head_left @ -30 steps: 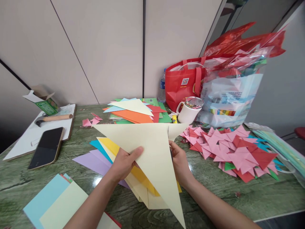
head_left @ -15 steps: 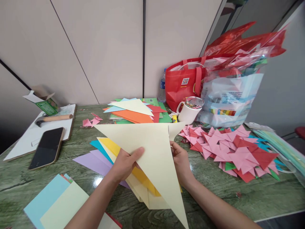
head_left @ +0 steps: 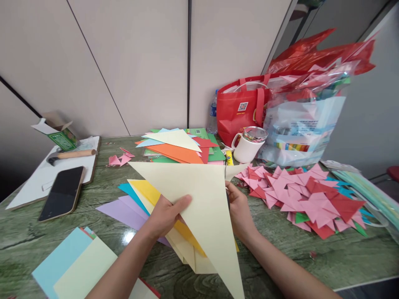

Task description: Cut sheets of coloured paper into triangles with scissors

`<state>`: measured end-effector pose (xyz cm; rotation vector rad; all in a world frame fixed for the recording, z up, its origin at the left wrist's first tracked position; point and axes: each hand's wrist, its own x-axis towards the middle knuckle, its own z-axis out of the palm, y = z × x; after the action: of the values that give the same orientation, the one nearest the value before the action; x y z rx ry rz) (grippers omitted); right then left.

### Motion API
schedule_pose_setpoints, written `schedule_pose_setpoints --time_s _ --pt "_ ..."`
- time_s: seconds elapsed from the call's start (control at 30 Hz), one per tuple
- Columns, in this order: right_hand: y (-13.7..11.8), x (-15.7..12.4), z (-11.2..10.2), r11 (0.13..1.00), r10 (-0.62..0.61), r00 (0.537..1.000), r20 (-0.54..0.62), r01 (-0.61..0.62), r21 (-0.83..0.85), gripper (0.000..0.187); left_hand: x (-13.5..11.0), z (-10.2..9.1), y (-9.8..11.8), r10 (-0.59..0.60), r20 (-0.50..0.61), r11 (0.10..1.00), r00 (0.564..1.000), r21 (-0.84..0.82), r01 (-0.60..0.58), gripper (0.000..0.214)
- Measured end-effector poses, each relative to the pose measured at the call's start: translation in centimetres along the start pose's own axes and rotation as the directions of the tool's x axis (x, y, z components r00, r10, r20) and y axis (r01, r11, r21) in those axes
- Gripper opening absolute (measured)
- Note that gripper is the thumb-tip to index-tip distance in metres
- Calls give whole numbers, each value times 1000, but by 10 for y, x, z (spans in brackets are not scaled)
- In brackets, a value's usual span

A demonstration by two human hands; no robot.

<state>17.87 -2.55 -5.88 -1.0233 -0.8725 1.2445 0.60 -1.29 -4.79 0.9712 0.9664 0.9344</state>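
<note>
My left hand [head_left: 170,214] grips a folded cream sheet of paper [head_left: 199,193], thumb on top and fingers underneath. The sheet is a large triangle, held above the table. My right hand [head_left: 240,207] is closed at its right edge, fingers curled partly behind the paper. A sliver of something dark shows beside those fingers, but the paper hides most of it. At the top right corner a narrow cream flap [head_left: 235,171] juts out, parted from the triangle by a slit. Beneath lie folded yellow paper [head_left: 145,191], blue paper [head_left: 132,195] and purple paper [head_left: 124,211].
Pink and red folded pieces [head_left: 299,195] are heaped at right. Behind stand a white mug [head_left: 247,149], glue stick [head_left: 229,158], red bag [head_left: 233,112] and bottle [head_left: 212,114]. At left are a phone [head_left: 64,193], hammer [head_left: 75,154] and loose sheets [head_left: 65,257].
The cream triangle and both hands have shifted slightly right and down. The flap at the top right corner now points further right.
</note>
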Motion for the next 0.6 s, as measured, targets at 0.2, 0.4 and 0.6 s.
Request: schedule_pose_setpoints --time_s 0.2,0.4,0.6 --pt "0 1 0 1000 0 1000 -8 0 -10 31 1 0 0 39 33 998 999 -55 -37 60" --pt "2 1 -1 1000 14 1000 -4 -14 -5 31 2 -2 -2 35 38 998 999 -50 -33 61" --pt "7 2 -2 1000 14 1000 19 -14 22 35 3 -5 -2 68 26 997 997 -39 -67 59"
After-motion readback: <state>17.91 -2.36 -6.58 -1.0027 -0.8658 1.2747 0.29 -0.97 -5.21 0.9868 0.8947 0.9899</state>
